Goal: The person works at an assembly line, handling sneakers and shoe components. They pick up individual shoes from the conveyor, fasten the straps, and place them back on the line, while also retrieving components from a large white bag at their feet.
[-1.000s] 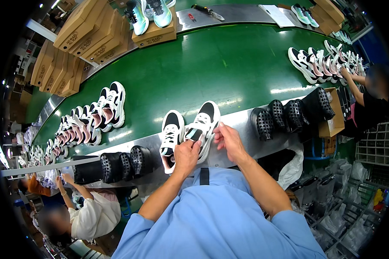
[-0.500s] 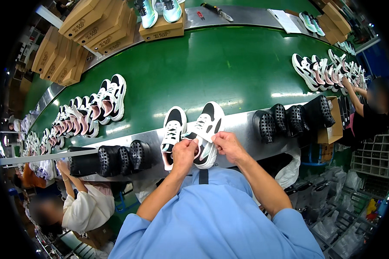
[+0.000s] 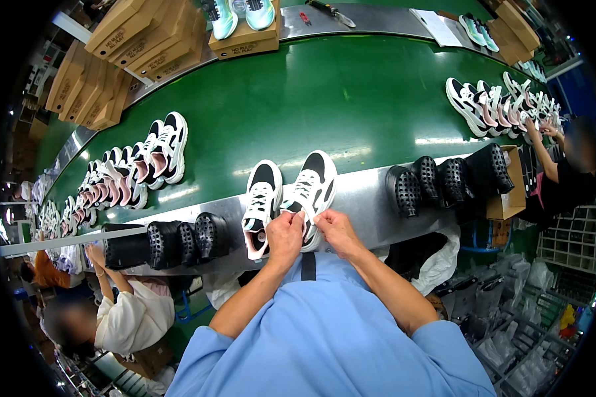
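Two white-and-black sneakers stand side by side in front of me, toes pointing away, at the metal edge of the green belt. Both my hands work at the collar of the right-hand sneaker (image 3: 316,178). My left hand (image 3: 285,237) is closed, its fingertips pinching at the white shoelace near the tongue. My right hand (image 3: 340,234) pinches the lace on the shoe's other side, thumb and finger together. The hands partly hide the shoe's opening. Close to my left hand, the left-hand sneaker (image 3: 262,192) is untouched, its pink lining showing.
Rows of similar sneakers (image 3: 172,149) stand left on the green belt (image 3: 311,99), with more (image 3: 467,106) at right. Black studded forms (image 3: 212,237) line the metal ledge (image 3: 371,198) on both sides. Shoe boxes (image 3: 146,40) are stacked far left. Co-workers (image 3: 136,317) work at both sides.
My right hand has moved left, closer to my left hand and the shoe's collar. Both sneakers appear slightly further left in view.
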`<state>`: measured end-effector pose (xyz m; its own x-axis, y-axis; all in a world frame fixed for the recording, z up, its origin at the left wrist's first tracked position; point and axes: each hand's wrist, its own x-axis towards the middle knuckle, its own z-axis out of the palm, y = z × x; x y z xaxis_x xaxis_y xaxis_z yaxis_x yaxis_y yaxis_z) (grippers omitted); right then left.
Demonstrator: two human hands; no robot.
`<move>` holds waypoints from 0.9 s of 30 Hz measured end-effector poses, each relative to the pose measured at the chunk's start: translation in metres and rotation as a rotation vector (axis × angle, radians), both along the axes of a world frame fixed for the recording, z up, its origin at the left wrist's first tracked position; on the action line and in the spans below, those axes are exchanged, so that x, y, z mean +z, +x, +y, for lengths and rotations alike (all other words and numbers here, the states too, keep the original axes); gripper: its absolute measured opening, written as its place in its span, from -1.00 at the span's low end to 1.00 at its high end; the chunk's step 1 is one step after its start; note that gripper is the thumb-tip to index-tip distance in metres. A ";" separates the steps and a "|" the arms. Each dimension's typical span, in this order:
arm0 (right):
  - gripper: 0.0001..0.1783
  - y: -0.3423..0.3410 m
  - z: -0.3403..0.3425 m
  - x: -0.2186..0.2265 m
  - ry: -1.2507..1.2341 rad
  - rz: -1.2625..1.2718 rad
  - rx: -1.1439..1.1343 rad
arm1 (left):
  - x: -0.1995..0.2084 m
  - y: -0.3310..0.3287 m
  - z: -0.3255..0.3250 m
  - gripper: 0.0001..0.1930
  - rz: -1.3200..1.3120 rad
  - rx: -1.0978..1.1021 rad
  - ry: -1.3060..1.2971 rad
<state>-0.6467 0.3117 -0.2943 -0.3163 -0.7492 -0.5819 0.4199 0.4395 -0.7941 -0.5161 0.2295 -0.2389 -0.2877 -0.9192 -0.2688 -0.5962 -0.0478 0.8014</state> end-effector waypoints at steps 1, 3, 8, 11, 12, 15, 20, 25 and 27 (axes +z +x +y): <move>-0.75 0.000 -0.001 -0.006 0.030 0.069 0.039 | -0.012 0.002 0.001 -0.66 0.001 -0.003 0.000; -0.73 -0.002 0.002 -0.021 0.063 0.137 0.072 | -0.021 0.002 0.002 -0.66 -0.037 -0.103 -0.098; -0.72 -0.014 0.019 0.005 0.163 0.616 0.123 | -0.004 0.030 0.002 -0.84 -0.020 -0.338 -0.418; -0.70 -0.009 0.015 0.026 -0.009 0.833 0.091 | 0.016 0.019 -0.009 -0.81 -0.140 -0.323 -0.549; -0.70 -0.004 0.010 0.032 -0.016 0.836 0.096 | 0.013 0.013 -0.013 -0.79 -0.119 -0.333 -0.566; -0.65 0.007 -0.008 0.042 -0.199 1.076 0.181 | -0.008 0.011 -0.024 -0.79 -0.047 -0.383 -0.593; -0.73 0.012 -0.015 0.026 -0.250 1.151 0.294 | -0.022 0.024 -0.021 -0.83 0.009 -0.356 -0.500; -0.56 0.017 -0.009 0.033 0.007 1.153 0.265 | 0.054 0.092 0.007 -0.78 -0.187 -0.439 -0.429; -0.47 0.023 -0.012 0.038 0.053 1.112 0.362 | 0.050 0.117 0.013 -0.75 -0.269 -0.414 -0.382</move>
<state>-0.6236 0.2994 -0.2563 -0.4441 -0.8829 -0.1527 -0.6507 0.4350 -0.6224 -0.3988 0.2421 -0.1885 -0.6088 -0.7914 -0.0554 -0.6871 0.4910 0.5356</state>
